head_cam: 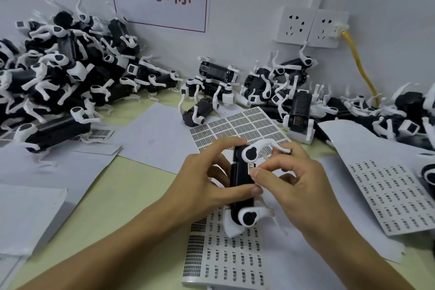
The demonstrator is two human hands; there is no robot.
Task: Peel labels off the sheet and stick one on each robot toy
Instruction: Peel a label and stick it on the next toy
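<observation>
Both hands [204,181] round robot toy [241,186], label [251,167] seemingly pressed.

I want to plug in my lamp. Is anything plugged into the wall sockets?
Yes, a white plug with a yellow cable sits in the right-hand wall socket, while the left one is free.

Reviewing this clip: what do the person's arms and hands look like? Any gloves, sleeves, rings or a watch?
Both are bare. The left hand and right hand wear no gloves, and no rings show on the visible fingers. Both forearms are uncovered up to the frame's edge, with no sleeve, watch or wristband in view. The fingernails that show are short and unpainted.
</observation>
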